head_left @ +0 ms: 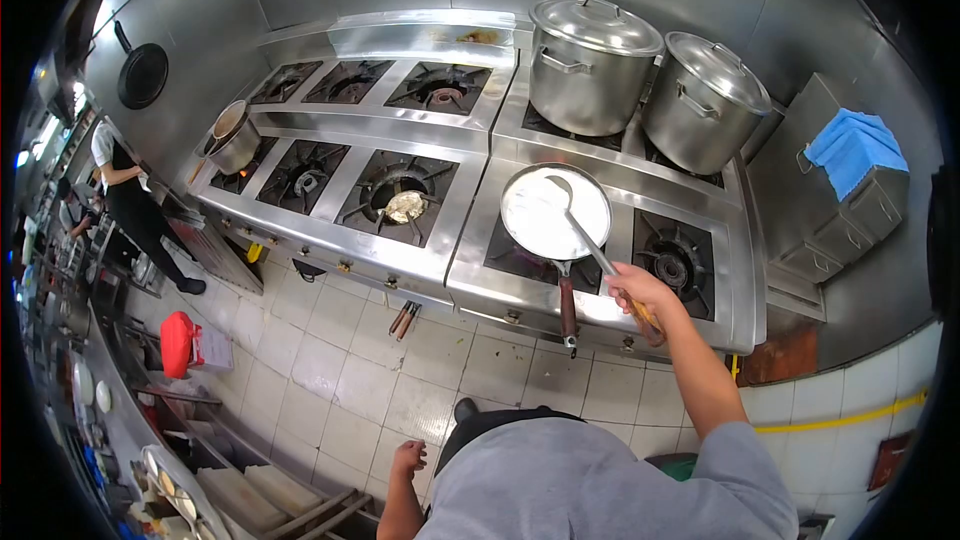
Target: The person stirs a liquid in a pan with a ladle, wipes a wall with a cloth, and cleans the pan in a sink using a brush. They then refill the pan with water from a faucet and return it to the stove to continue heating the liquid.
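My right hand (648,297) is closed around the handle of a long metal ladle (590,243). The ladle's bowl rests in the white creamy liquid (530,212) that fills a round pan (505,235). This pan sits on a front burner, and its brown handle (568,312) points toward me, apart from my hands. Down beside my body hangs my left hand (408,457), with its fingers loosely curled and nothing visible in them. A front burner (672,262) lies just right of my right hand.
Two big lidded pots (590,80) stand at the back right. A smaller pot (233,145) is on the far left burner. A blue cloth (855,152) drapes over a metal cabinet. A person (130,185) stands at the left, near a red-topped container (180,345) on the floor.
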The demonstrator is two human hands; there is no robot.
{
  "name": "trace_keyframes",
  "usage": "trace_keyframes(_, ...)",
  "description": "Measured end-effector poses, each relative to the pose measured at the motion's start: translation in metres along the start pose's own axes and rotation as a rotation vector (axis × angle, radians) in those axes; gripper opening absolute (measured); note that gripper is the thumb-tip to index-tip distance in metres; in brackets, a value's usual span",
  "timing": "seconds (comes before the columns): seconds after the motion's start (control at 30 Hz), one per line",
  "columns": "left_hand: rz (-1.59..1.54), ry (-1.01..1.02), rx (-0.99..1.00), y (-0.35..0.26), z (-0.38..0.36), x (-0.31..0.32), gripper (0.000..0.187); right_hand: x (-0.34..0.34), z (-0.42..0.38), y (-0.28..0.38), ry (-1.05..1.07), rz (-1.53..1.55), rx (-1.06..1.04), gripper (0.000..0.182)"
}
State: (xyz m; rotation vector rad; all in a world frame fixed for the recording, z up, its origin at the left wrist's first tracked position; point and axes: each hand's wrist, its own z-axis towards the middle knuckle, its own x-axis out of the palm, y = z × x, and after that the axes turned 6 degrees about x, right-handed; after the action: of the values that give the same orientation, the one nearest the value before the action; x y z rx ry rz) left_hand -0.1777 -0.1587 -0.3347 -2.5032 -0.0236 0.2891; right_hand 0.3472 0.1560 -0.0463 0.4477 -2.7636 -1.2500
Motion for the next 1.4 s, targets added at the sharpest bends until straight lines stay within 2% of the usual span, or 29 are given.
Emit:
trace_keyframes(0.13, 0.043, 0.019, -0.06, 0.011, -0.006, 0.0, 0.034, -0.001, -0.021, -0.005, 0.147, 0.242, 0.04, 0.028)
trace_keyframes(0.3, 0.052, 0.027, -0.028, 0.009, 0.003, -0.005, 0.035, 0.012, -0.044, -0.014, 0.24, 0.492, 0.06, 0.026)
trace_keyframes(0.37, 0.056, 0.014, -0.017, 0.0, 0.004, -0.006, 0.035, 0.013, -0.053, -0.02, 0.295, 0.7, 0.059, 0.026)
trace_keyframes(0.6, 0.027, 0.022, 0.018, -0.011, 0.014, -0.006, 0.033, 0.001, -0.074, -0.037, 0.341, 0.851, 0.003, 0.025)
trace_keyframes(0.7, 0.041, 0.038, 0.005, -0.011, 0.017, -0.007, 0.033, 0.001, -0.086, -0.034, 0.291, 0.803, -0.011, 0.027)
trace_keyframes(0.77, 0.048, 0.044, -0.003, -0.009, 0.019, -0.008, 0.033, 0.006, -0.092, -0.03, 0.169, 0.643, -0.029, 0.031)
trace_keyframes(0.9, 0.055, 0.04, -0.004, -0.007, 0.02, -0.009, 0.033, 0.013, -0.096, -0.034, 0.101, 0.434, -0.078, 0.038)
trace_keyframes(0.97, 0.053, 0.037, -0.001, -0.006, 0.019, -0.009, 0.033, 0.02, -0.103, -0.028, -0.034, 0.247, -0.067, 0.048)
trace_keyframes(1.1, 0.039, 0.037, -0.02, -0.004, 0.015, -0.005, 0.032, 0.018, -0.101, -0.029, -0.122, 0.171, -0.101, 0.058)
trace_keyframes(1.17, 0.041, 0.032, -0.023, -0.004, 0.01, -0.002, 0.032, 0.009, -0.086, -0.035, -0.248, -0.052, -0.202, 0.072)
trace_keyframes(1.2, 0.035, 0.045, -0.023, -0.006, 0.008, -0.001, 0.032, 0.006, -0.08, -0.034, -0.253, -0.049, -0.201, 0.072)
trace_keyframes(1.27, 0.03, 0.06, -0.023, -0.007, 0.007, 0.001, 0.032, 0.001, -0.065, -0.029, -0.434, -0.315, -0.265, 0.071)
trace_keyframes(1.3, 0.028, 0.063, -0.021, -0.008, 0.006, 0.002, 0.032, -0.003, -0.054, -0.031, -0.435, -0.314, -0.265, 0.071)
trace_keyframes(1.37, 0.025, 0.066, -0.017, -0.01, 0.007, 0.002, 0.032, -0.014, -0.028, -0.039, -0.582, -0.594, -0.376, 0.068)
trace_keyframes(1.4, 0.039, 0.051, -0.003, -0.012, 0.007, 0.002, 0.033, -0.023, -0.008, -0.053, -0.582, -0.595, -0.378, 0.068)
